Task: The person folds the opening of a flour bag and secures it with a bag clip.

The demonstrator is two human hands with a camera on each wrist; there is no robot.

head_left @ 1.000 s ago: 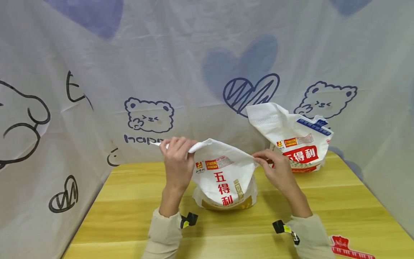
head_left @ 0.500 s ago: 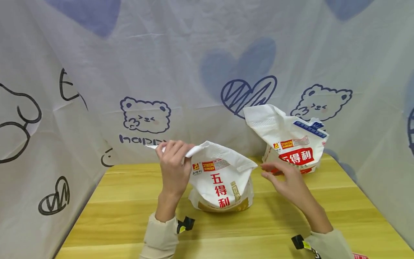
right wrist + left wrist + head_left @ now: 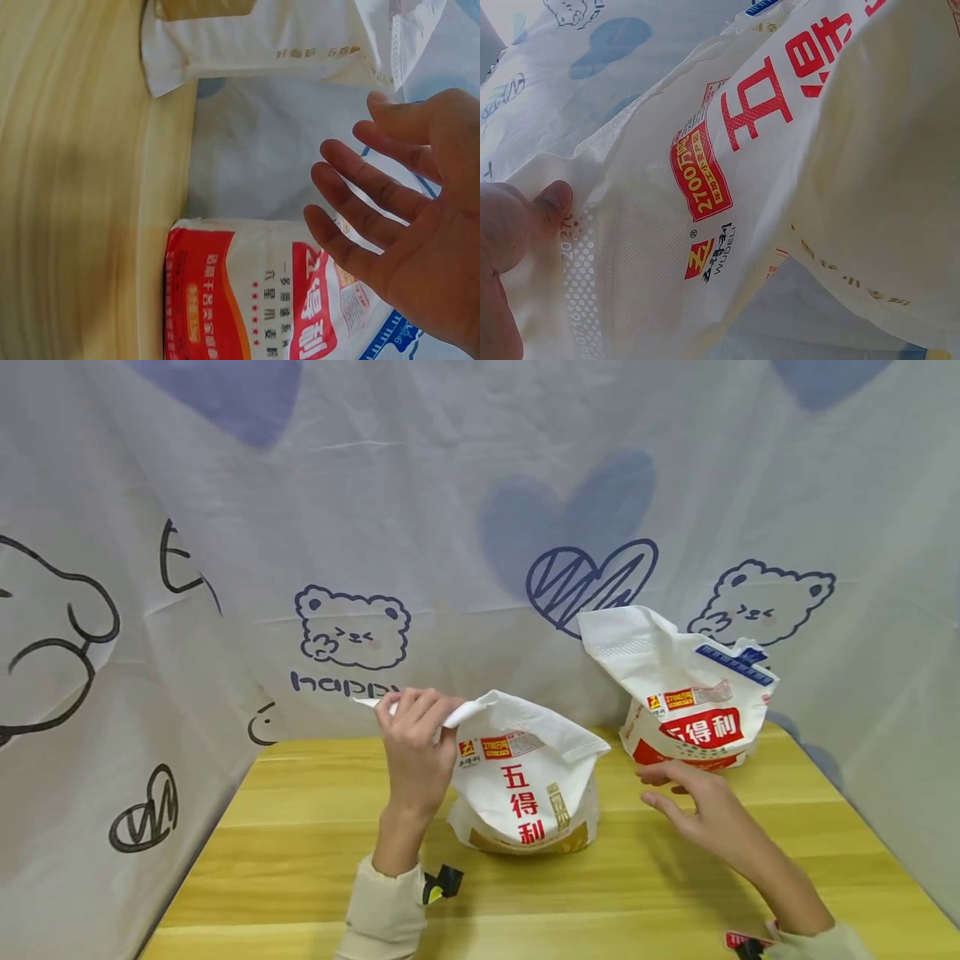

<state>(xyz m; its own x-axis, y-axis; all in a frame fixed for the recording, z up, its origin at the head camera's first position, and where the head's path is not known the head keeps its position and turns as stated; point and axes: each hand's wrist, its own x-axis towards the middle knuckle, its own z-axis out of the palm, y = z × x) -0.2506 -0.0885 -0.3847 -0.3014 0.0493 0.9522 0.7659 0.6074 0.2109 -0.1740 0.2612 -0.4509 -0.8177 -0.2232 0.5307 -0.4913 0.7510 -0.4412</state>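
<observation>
A white flour bag (image 3: pixel 525 777) with red lettering and a gold base stands on the table, its top folded over. My left hand (image 3: pixel 418 752) grips the upper left corner of that bag; in the left wrist view the thumb (image 3: pixel 555 201) presses on its white top edge. My right hand (image 3: pixel 701 802) is off to the right of the bag, touching nothing, its fingers spread and relaxed in the right wrist view. Behind that hand stands a second flour bag (image 3: pixel 697 727) with a red label, a blue clip (image 3: pixel 737 664) across its top right corner.
Under the bags is a yellow wood-grain table (image 3: pixel 315 843). A red clip (image 3: pixel 742 940) lies near its front edge, mostly hidden by the right sleeve. A white curtain (image 3: pixel 450 543) with bear and heart drawings hangs behind and at the sides.
My right hand has let go of the bag's right top corner and moved right and toward me. That corner now stands free, while my left hand keeps its grip.
</observation>
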